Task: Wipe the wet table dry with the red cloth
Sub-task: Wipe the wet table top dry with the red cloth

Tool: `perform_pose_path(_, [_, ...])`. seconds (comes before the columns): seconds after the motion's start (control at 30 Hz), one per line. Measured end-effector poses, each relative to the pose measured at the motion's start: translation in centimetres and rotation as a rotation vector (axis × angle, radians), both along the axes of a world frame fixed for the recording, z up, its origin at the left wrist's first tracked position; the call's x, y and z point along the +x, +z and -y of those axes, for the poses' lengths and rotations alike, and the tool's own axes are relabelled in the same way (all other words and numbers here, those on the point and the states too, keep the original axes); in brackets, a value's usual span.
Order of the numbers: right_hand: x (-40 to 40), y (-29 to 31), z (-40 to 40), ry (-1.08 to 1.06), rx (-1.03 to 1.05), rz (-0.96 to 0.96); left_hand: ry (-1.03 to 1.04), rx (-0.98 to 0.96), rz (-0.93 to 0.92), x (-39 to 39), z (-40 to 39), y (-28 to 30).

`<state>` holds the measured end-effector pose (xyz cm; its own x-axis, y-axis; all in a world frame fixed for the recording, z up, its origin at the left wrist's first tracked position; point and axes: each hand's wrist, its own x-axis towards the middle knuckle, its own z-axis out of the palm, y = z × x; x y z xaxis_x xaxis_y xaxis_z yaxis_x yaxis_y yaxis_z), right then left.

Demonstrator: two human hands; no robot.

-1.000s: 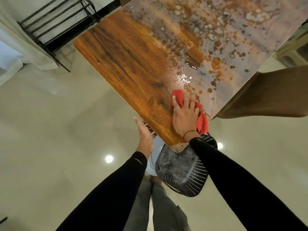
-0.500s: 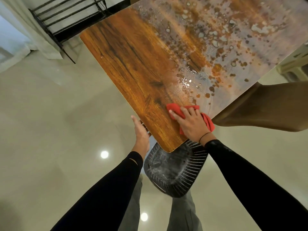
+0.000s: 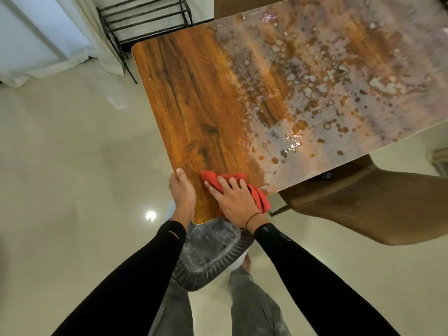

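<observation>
On the head camera, I see no brand, label or readable writing anywhere. My right hand (image 3: 234,202) lies flat, fingers spread, pressing the red cloth (image 3: 259,197) onto the table (image 3: 194,98) at its near corner; the cloth is bunched under the palm, one end poking out past the fingertips and the other reaching the table's right edge. My left hand (image 3: 181,190) grips the table's left edge just beside the cloth, thumb on top of the wood, fingers hidden underneath. The left strip of the tabletop looks dry and dark-grained; the right and far parts are covered in water (image 3: 327,81), in beads and cloudy sheets. A black perforated basket (image 3: 208,258) sits below the near corner, a brown chair (image 3: 363,202) stands at the table's right side, and a black metal rack (image 3: 143,18) stands beyond the far corner by a pale curtain (image 3: 80,32).

Compared with half a second ago, the cloth and right hand have slid left along the near edge toward the left hand, and the left hand has moved from beside the table edge to clasping it
</observation>
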<state>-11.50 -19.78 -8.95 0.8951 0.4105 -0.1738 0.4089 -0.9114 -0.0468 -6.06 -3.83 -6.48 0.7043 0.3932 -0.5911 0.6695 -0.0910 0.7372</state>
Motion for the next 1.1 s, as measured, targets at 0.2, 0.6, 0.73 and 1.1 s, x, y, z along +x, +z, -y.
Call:
perform_pose_path(0.2, [3.2, 0.1, 9.5, -0.211, -0.03, -0.009, -0.209, 0.438, -0.014, -1.0, 2.0, -0.4])
perform_pose_path(0.6, [0.9, -0.2, 3.2, -0.348, -0.01, -0.011, -0.462, 0.713, 0.12, -3.9, 4.2, -1.9])
perform_pose_path(0.73, [1.1, -0.7, 5.2, -0.116, -0.004, 0.008, -0.466, 0.734, 0.165, -4.1, 4.4, -1.4])
perform_pose_path(1.1, [6.4, 0.6, 17.5, -0.481, -0.048, -0.007, -0.377, 0.71, 0.18, -4.0, 11.1, 0.4])
